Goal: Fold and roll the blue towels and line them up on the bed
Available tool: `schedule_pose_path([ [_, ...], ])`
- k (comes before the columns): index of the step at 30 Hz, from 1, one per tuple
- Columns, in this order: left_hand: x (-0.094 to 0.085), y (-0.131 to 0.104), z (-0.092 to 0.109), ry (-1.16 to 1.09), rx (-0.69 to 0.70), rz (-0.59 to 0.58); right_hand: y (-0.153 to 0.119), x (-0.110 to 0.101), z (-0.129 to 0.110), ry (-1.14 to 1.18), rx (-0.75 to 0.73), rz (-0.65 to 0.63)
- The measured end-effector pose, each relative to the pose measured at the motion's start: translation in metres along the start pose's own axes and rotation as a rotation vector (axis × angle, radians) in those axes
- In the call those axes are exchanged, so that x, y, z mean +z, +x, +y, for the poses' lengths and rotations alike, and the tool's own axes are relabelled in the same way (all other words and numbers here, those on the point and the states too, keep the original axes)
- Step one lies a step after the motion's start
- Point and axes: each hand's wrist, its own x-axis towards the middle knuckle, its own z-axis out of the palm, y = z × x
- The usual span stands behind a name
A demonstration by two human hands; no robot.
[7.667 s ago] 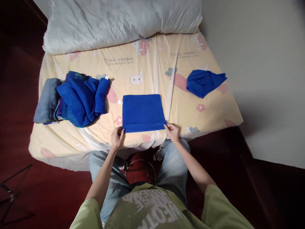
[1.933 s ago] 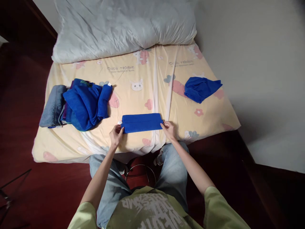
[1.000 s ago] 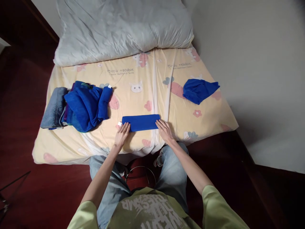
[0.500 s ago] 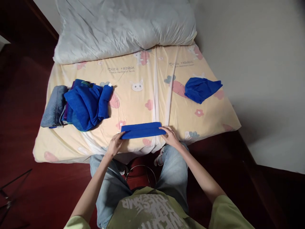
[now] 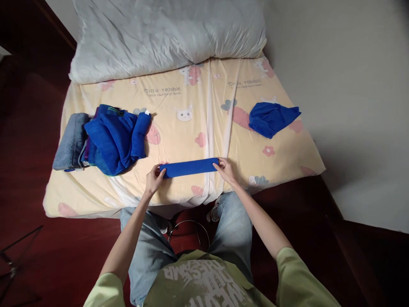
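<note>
A blue cloth [image 5: 190,168], folded into a long narrow strip, lies crosswise near the front edge of the bed. At its left end my left hand [image 5: 154,179] pinches it between thumb and fingers. My right hand [image 5: 225,169] grips the right end the same way. To the left sits a crumpled blue cloth [image 5: 110,136], with a rolled blue cloth [image 5: 140,135] against its right side. Another loose blue cloth [image 5: 271,119] lies bunched on the right part of the bed.
A rolled grey-blue towel [image 5: 70,140] rests at the far left. Across the back of the bed lies a large grey-white pillow or quilt [image 5: 166,38]. The yellow rabbit-print sheet [image 5: 185,140] covers the bed. A wall [image 5: 345,106] stands on the right.
Both hands have moved slightly away from my body with the blue cloth. Its two visible layers have become one narrower strip, folded over.
</note>
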Motion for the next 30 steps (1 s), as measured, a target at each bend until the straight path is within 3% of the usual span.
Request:
schedule_pose_path([
  [10,0.005,0.005,0.006,0.150,0.008,0.054,0.004,0.003,0.005,-0.126,0.027,0.071],
  [24,0.005,0.008,0.003,0.148,0.012,0.084,0.006,0.004,0.003,-0.152,0.055,0.059],
  [27,0.004,0.008,-0.001,0.120,-0.004,0.061,0.003,0.003,-0.009,-0.241,-0.014,0.110],
  [30,0.002,0.005,-0.004,0.088,0.025,0.091,-0.007,0.011,-0.036,-0.378,-0.180,0.204],
])
